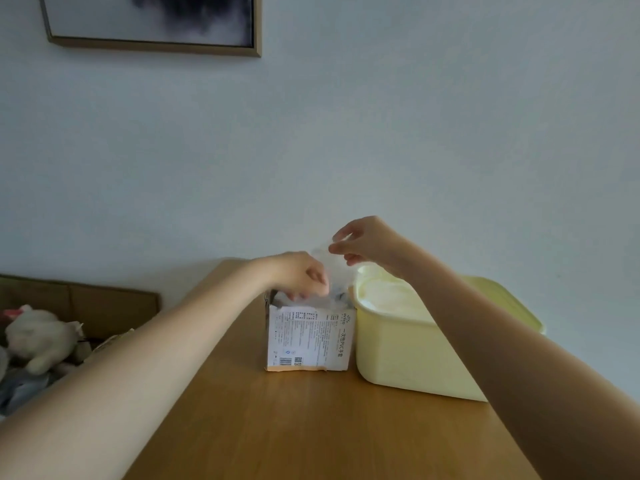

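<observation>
Fingers of the right hand pinch a clear glove above the box the left hand grips.

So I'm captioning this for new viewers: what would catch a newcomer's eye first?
At centre, the right hand pinches a clear glove above the white glove box, while the left hand sits at its open top. A pale yellow tub stands beside the box on the wooden table; a framed picture hangs top left.

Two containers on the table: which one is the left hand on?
The printed cardboard glove box, not the pale yellow plastic tub right of it. The left hand sits at its torn-open top.
</observation>
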Demonstrator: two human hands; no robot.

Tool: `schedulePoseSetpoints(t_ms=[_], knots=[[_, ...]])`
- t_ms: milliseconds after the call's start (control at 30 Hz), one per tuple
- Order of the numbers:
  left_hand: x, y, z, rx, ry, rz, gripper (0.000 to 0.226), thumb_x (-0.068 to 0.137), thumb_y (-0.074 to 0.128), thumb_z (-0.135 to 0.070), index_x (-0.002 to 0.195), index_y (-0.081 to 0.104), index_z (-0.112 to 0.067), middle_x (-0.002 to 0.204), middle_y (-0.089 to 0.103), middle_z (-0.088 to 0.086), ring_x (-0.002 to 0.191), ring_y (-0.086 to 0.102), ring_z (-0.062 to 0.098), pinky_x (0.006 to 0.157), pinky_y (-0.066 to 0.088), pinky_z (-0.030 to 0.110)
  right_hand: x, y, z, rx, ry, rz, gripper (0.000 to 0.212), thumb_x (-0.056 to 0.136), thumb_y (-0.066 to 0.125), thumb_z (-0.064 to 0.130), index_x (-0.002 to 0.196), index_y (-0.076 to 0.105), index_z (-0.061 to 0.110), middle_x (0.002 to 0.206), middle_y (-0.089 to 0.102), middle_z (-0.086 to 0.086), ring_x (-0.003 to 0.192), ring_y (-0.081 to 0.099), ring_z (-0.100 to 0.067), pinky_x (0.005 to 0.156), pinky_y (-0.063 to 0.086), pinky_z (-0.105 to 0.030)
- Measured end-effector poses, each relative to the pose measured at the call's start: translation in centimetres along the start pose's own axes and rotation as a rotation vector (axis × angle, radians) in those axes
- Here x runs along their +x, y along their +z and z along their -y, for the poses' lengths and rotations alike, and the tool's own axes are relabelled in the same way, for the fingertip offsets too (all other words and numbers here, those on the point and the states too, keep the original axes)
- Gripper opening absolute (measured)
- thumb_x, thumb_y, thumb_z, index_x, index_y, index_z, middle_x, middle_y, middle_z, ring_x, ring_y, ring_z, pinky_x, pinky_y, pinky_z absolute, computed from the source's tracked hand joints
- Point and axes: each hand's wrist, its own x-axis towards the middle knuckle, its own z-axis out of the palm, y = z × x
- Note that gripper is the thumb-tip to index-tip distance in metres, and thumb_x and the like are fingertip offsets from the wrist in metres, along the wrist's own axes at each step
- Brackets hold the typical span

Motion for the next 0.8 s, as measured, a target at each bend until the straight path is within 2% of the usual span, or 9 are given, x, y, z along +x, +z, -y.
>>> schedulePoseSetpoints(t_ms=[67, 133, 200, 300, 433, 533, 633, 733, 800], knots=[[0.3, 0.7, 0.0, 0.162, -0.032, 0.113, 0.017, 0.093, 0.049, -0.028, 0.091, 0.063, -0.020, 0.096, 0.066, 0.002, 0.062, 0.054, 0.006, 0.060, 0.046, 0.016, 0.1, -0.8, 0.2, -0.015, -0.016, -0.057, 0.017, 0.082, 0.068, 0.000, 0.098, 0.066, -0.006, 0.072, 0.058, -0.006, 0.061, 0.055, -0.016, 0.077, 0.054, -0.030], [0.5, 0.9, -0.1, 0.190, -0.055, 0.138, 0.026, 0.096, 0.047, -0.031, 0.080, 0.064, -0.020, 0.069, 0.059, -0.008, 0.046, 0.047, -0.001, 0.051, 0.037, 0.012, 0.1, -1.8, 0.5, -0.007, -0.035, -0.174, 0.008, 0.083, 0.065, 0.000, 0.090, 0.068, -0.003, 0.070, 0.058, -0.004, 0.061, 0.052, -0.015, 0.072, 0.053, -0.028], [1.1, 0.9, -0.2, 0.140, -0.070, 0.151, 0.032, 0.096, 0.047, -0.030, 0.068, 0.059, -0.022, 0.060, 0.054, -0.012, 0.048, 0.048, -0.002, 0.055, 0.038, 0.013, 0.2, -2.6, 0.7, 0.034, -0.058, -0.274, 0.006, 0.085, 0.062, 0.001, 0.086, 0.067, 0.003, 0.069, 0.057, 0.000, 0.063, 0.051, -0.014, 0.067, 0.050, -0.025], [2.1, 1.0, -0.3, 0.058, -0.098, 0.143, 0.031, 0.094, 0.050, -0.023, 0.066, 0.061, -0.018, 0.075, 0.063, -0.005, 0.069, 0.057, 0.007, 0.070, 0.049, 0.020, 0.5, -3.0, 0.2, 0.098, -0.055, -0.403, 0.009, 0.087, 0.055, 0.003, 0.086, 0.064, 0.007, 0.077, 0.057, 0.001, 0.074, 0.052, -0.016, 0.075, 0.048, -0.031], [2.4, 1.1, 0.7, 0.229, -0.115, 0.160, 0.034, 0.094, 0.046, -0.026, 0.062, 0.057, -0.021, 0.073, 0.058, -0.001, 0.062, 0.050, 0.011, 0.064, 0.042, 0.022, 0.6, -3.3, -0.6, 0.201, -0.011, -0.527, 0.014, 0.092, 0.036, 0.007, 0.092, 0.049, 0.012, 0.096, 0.053, -0.003, 0.086, 0.052, -0.022, 0.078, 0.048, -0.038], [2.4, 1.2, 0.7, 0.291, -0.141, 0.199, 0.031, 0.096, 0.041, -0.025, 0.071, 0.058, -0.021, 0.071, 0.054, -0.006, 0.064, 0.049, 0.006, 0.064, 0.038, 0.019, 0.4, -3.9, -0.5, 0.293, -0.073, -0.605, 0.024, 0.090, 0.026, 0.001, 0.078, 0.036, 0.019, 0.095, 0.058, -0.015, 0.067, 0.059, -0.028, 0.060, 0.049, -0.035], [2.7, 1.4, 0.2, 0.238, -0.205, 0.309, 0.028, 0.097, 0.040, -0.025, 0.077, 0.057, -0.015, 0.072, 0.052, -0.002, 0.062, 0.047, 0.007, 0.062, 0.039, 0.018, 0.1, -4.4, 0.0, 0.167, -0.111, -0.708, 0.025, 0.088, 0.023, 0.000, 0.079, 0.032, 0.021, 0.087, 0.059, -0.015, 0.049, 0.059, -0.026, 0.039, 0.042, -0.023], [2.8, 0.5, 0.1, 0.144, -0.249, 0.305, 0.020, 0.094, 0.046, -0.025, 0.084, 0.060, -0.014, 0.076, 0.057, -0.002, 0.064, 0.053, 0.011, 0.069, 0.047, 0.023, 0.0, -4.8, 0.4, 0.249, -0.090, -0.698, 0.019, 0.087, 0.025, 0.003, 0.080, 0.032, 0.019, 0.078, 0.055, -0.015, 0.035, 0.055, -0.023, 0.041, 0.042, -0.027], [2.6, -0.8, -0.1, 0.086, -0.259, 0.190, 0.017, 0.092, 0.049, -0.026, 0.089, 0.062, -0.014, 0.081, 0.061, -0.002, 0.068, 0.057, 0.013, 0.075, 0.050, 0.028, -0.5, -5.0, 0.7, 0.352, -0.059, -0.672, 0.016, 0.085, 0.024, 0.003, 0.083, 0.033, 0.016, 0.077, 0.053, -0.015, 0.036, 0.054, -0.027, 0.038, 0.039, -0.022]])
